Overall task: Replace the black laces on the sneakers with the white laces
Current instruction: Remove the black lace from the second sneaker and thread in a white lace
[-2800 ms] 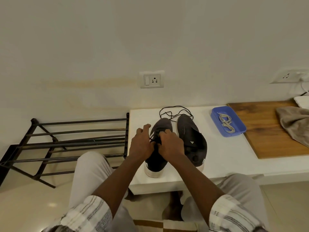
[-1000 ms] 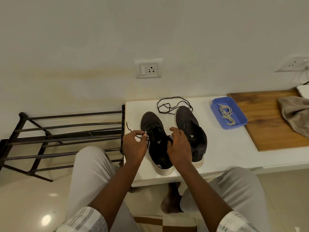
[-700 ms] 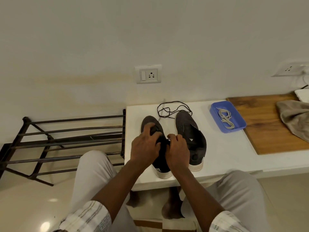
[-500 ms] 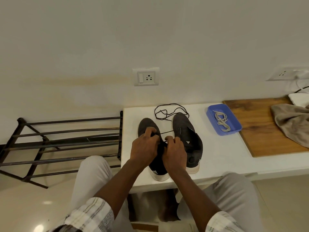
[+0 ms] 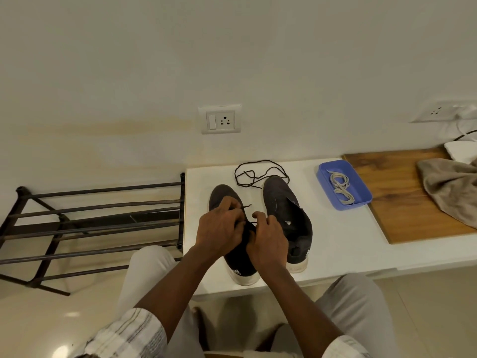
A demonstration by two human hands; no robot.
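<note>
My left grip [image 5: 219, 229], out sideways a second ago, is back on the left sneaker [image 5: 238, 262], pinching its black lace [image 5: 246, 206]; my right grip [image 5: 268, 244] pinches it too. Dark and white-soled, the sneaker stands at the near edge of the counter [image 5: 335, 241].

Two dark fabric sneakers with white soles, mid-frame: left sneaker [image 5: 219, 200], right sneaker [image 5: 286, 213]. Two thin black laces: loose lace [image 5: 258, 177] above them, threaded lace [image 5: 246, 206] in the left sneaker. One blue plastic tray [image 5: 361, 192]; its white laces [image 5: 340, 187] cannot be counted. Two hands: left hand [image 5: 219, 228], right hand [image 5: 268, 241].
</note>
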